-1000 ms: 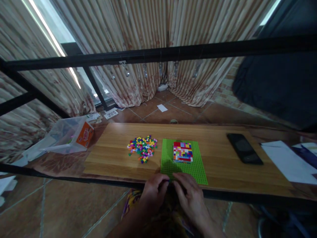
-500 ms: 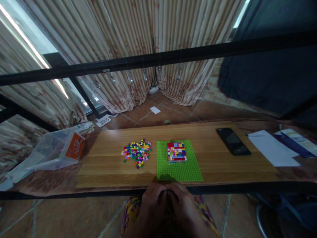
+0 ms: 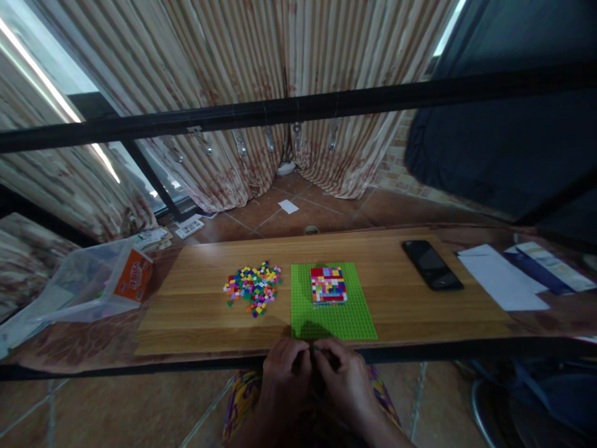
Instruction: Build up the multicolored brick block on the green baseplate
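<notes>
Green brick (image 3: 316, 348) lies pinched between right fingers (image 3: 328, 345); left fingers (image 3: 298, 346) curled, grip unclear.

Green speck (image 3: 316, 348) at the hands (image 3: 342, 373) too small for identification, forearms (image 3: 375, 423) cropped by the bottom edge

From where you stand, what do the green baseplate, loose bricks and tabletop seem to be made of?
Green baseplate: probably moulded plastic, evenly coloured, covered in rows of small studs.
Loose bricks: likely plastic, solid bright colours; too small to judge finish.
Tabletop: smooth, slightly shiny, with brown grain; wood or wood-look laminate, I can't tell which.
</notes>
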`<state>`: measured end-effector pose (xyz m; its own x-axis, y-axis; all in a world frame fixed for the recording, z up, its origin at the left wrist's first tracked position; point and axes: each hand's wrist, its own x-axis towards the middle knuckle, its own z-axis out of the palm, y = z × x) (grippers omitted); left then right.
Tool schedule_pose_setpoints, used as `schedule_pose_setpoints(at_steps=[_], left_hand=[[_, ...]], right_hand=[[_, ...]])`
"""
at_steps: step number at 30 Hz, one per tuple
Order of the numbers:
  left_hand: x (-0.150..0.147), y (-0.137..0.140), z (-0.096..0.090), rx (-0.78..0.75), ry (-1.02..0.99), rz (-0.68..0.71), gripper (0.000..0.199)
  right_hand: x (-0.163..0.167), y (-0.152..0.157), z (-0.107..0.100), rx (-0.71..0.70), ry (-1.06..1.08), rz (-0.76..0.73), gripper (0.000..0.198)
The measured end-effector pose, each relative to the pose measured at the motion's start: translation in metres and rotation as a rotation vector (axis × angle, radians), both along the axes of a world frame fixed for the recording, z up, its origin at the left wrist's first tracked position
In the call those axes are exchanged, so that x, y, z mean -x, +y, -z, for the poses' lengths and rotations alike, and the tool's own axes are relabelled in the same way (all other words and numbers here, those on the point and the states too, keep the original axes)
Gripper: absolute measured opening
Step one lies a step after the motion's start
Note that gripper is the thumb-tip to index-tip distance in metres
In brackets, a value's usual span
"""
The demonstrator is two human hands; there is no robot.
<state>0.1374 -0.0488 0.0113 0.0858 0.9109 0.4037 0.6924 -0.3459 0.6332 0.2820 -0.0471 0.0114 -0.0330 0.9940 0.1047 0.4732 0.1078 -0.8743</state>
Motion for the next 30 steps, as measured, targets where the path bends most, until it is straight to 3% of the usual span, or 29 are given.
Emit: schedule_pose_setpoints(at_steps=[7, 15, 20, 30], left_hand=[[0.025, 0.025, 0.0, -0.059, 0.079, -0.094, 0.013], [0.046, 0.044, 0.021, -0.065, 0.109, -0.097, 0.016], [0.046, 0.043, 0.023, -0.084, 0.111, -0.089, 0.017], [0.046, 0.042, 0.023, -0.079, 0.113, -0.079, 0.016]], right_hand=[[-0.024, 0.021, -0.005, -0.032, 0.032, 0.102, 0.025], [-0.033, 0.058, -0.012, -0.263, -0.045, 0.109, 0.024], [-0.027, 0.085, -0.005, -0.381, -0.098, 0.155, 0.018], [-0.024, 0.095, 0.008, -0.375, -0.115, 0.223, 0.017]])
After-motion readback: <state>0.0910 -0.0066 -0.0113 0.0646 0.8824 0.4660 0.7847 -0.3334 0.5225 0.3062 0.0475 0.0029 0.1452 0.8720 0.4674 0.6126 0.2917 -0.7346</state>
